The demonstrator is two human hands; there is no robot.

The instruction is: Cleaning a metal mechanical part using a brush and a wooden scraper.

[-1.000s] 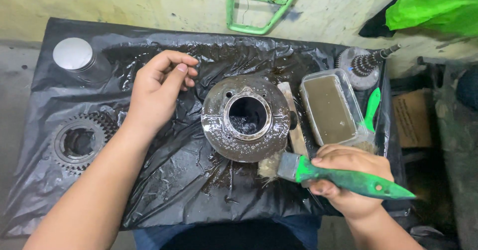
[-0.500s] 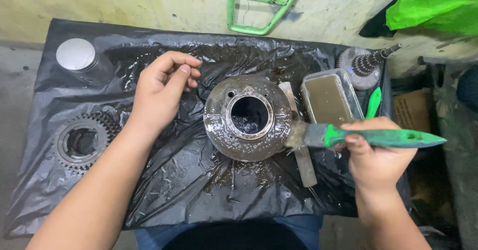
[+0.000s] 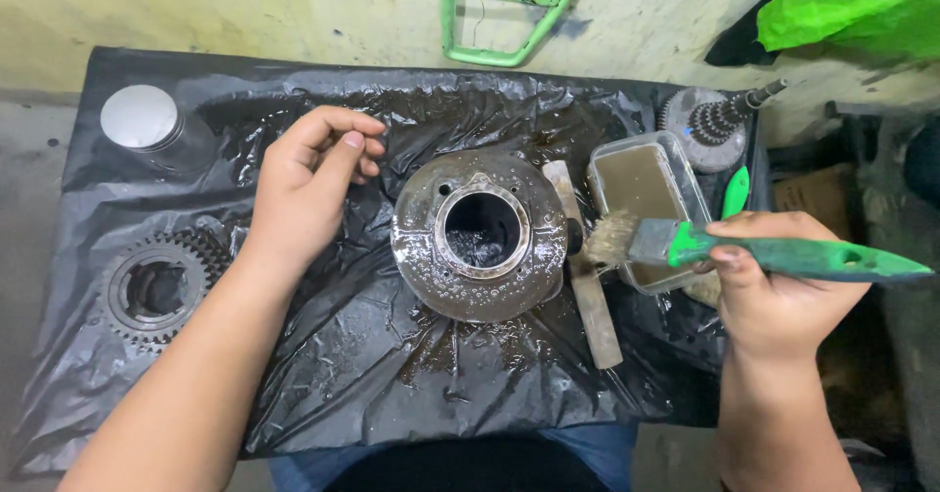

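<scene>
Paintbrush [image 3: 774, 252], green-handled with pale worn bristles, is sitting clamped in the right hand [image 3: 774, 296]; fingers are wrapping the handle just behind the metal ferrule, and the long handle is pointing out to the right past the hand. Bristles are lying to the left of that hand, over the near-left corner of a clear plastic tub [image 3: 646, 203] holding murky brown liquid, and just beside the right rim of the round metal housing [image 3: 480, 237].

Housing is resting between the two hands on a black plastic sheet [image 3: 343, 355], wet and beaded with droplets, its wide centre bore facing up. A flat greyish bar [image 3: 586, 286] is lying along its right side, beneath the bristles.

Left hand [image 3: 308, 188] is hovering just left of the housing, empty, fingers loosely curled toward the palm, not touching the part.

Further left of that hand, a toothed gear ring [image 3: 155, 291] is lying flat on the sheet, with a silver-topped cylinder [image 3: 145, 120] beyond it. Beyond the right hand, a gear shaft [image 3: 720, 120] is resting at the sheet's far corner, and a green frame [image 3: 509, 12] is leaning against the wall.
</scene>
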